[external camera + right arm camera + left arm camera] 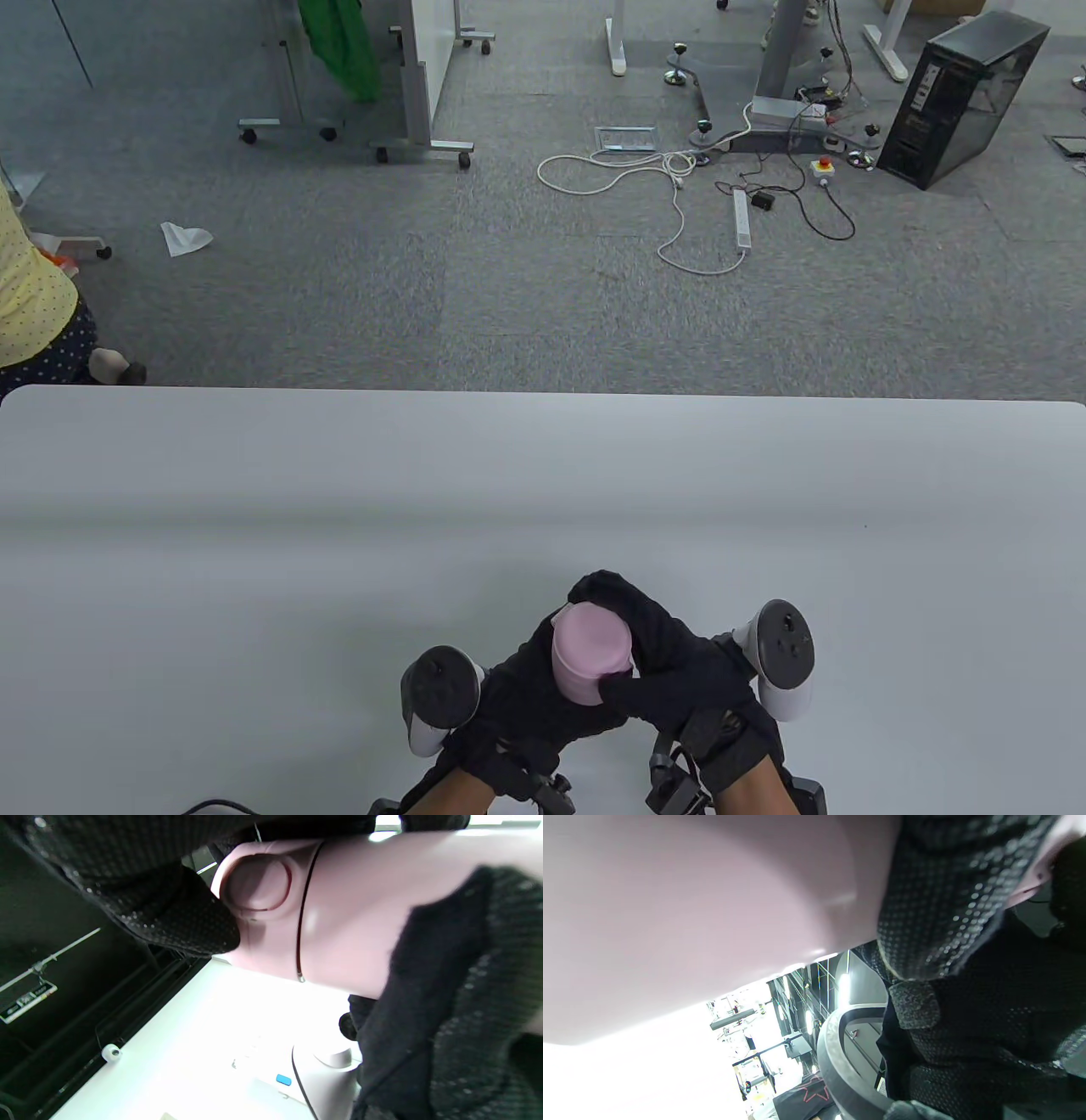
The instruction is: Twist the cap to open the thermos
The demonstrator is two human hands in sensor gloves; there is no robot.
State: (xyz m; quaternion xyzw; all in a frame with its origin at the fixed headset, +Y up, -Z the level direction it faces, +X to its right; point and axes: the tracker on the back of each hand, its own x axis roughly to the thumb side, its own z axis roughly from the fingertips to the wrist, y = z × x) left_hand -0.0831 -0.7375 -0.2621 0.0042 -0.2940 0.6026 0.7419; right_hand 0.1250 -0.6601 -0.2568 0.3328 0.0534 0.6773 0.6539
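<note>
A pink thermos [588,652] stands near the table's front edge, between both gloved hands. My left hand [543,692] wraps around its body from the left. My right hand [638,647] grips the cap from the right, with fingers curled over the far side and the thumb on the near side. In the right wrist view the cap [258,895] shows a round button and a dark seam to the body [360,921]; my right fingers [186,916] press on the cap. In the left wrist view the pink body [691,912] fills the frame, with a gloved finger [937,899] on it.
The white table [339,526] stretches away to the left, right and back. Its far edge runs across the middle of the table view. Beyond it are grey carpet, cables [679,182] and a computer case [959,102].
</note>
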